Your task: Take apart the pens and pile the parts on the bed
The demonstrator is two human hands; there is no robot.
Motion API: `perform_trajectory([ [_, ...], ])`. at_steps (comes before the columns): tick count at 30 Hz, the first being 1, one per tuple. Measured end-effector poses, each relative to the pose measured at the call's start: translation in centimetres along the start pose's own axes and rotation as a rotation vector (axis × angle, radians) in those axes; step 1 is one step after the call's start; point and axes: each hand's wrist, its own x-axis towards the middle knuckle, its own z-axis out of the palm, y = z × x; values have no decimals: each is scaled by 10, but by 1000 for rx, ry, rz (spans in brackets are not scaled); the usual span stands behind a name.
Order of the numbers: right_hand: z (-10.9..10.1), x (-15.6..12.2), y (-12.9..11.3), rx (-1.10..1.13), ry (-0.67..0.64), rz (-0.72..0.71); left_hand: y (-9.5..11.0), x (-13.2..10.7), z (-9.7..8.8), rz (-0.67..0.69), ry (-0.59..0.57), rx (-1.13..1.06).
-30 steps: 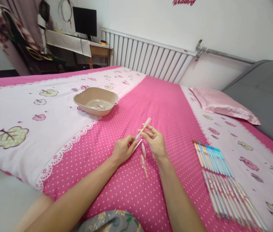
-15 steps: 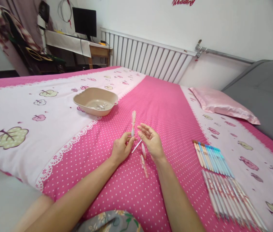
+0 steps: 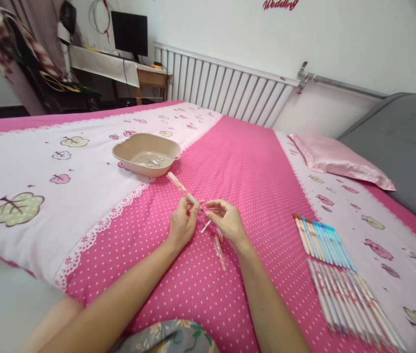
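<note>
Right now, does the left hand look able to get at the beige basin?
Probably yes: only bedspread and the pen in its grip show between the left hand and the beige basin. That pen points toward the basin and may need setting down first.

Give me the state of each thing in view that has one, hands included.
Left hand, closed on the pen
Right hand, at the pen's near end, hold unclear
Pen, held slanted
White stick, lying on the bed
Patterned pink piece, lying loose
Beige basin, upright, uncovered, small pieces inside
Peach-and-blue pens, laid side by side
Pale pens, likewise
Pillow, lying flat
Monitor, screen dark
</note>
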Motion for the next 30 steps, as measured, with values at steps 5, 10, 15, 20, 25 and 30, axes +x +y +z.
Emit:
perform_trajectory([
  [5, 6, -1, 3, 77, -114, 20, -2, 1, 1, 6, -1, -45],
  [10, 7, 0, 6, 36, -91, -18, -3, 0, 1, 11, -34, -15],
  [15, 4, 3, 11, -89, 20, -72, -2, 1, -1, 15, -53, 23],
  [20, -3, 8, 26, -160, 278, -41, -2, 1, -4, -3, -37, 62],
  [25, -19, -2, 42, -164, 538, -6, -3, -1, -10, -42, 12, 111],
  [30, -40, -45, 51, -184, 741, 43, -4, -11, -25, -74, 50, 128],
])
